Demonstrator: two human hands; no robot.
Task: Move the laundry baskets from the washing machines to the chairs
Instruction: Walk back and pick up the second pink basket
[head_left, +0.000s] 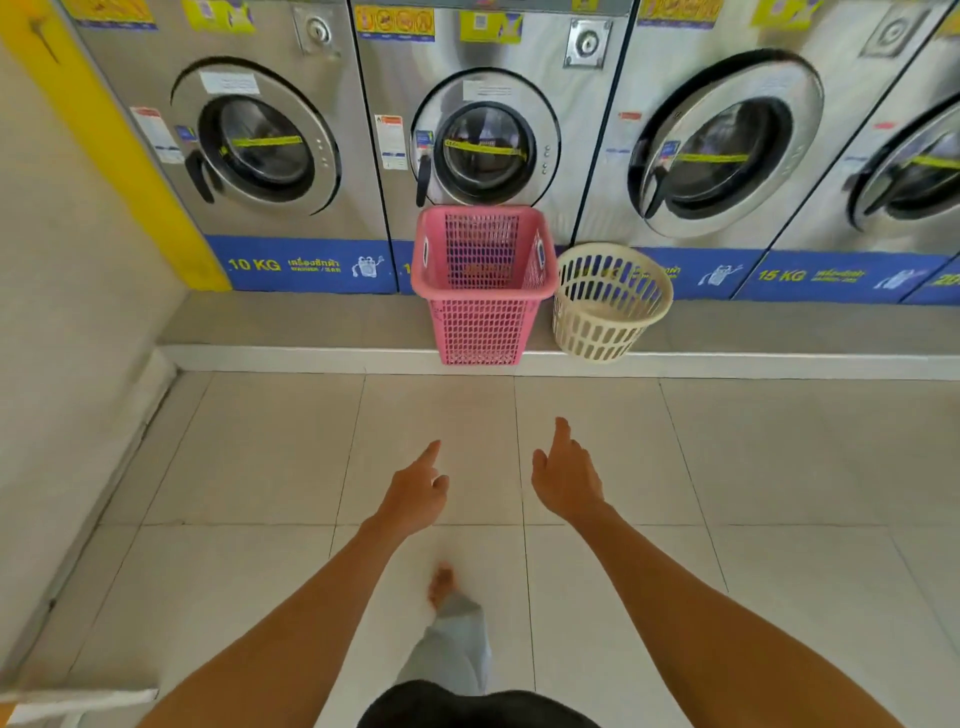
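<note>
A tall pink square laundry basket (483, 322) stands on the raised step in front of the middle washing machine (488, 140). Touching its right side is a round cream basket (608, 306), lower and tilted slightly right. Both look empty. My left hand (418, 491) and my right hand (566, 478) are stretched out over the floor tiles, well short of the baskets, fingers loosely spread, holding nothing. No chairs are in view.
A row of steel front-loading washers (727, 150) fills the back, on a grey step with a white edge (291, 358). A wall (67, 312) with a yellow stripe closes the left side. My foot (441, 587) is on the pale floor tiles.
</note>
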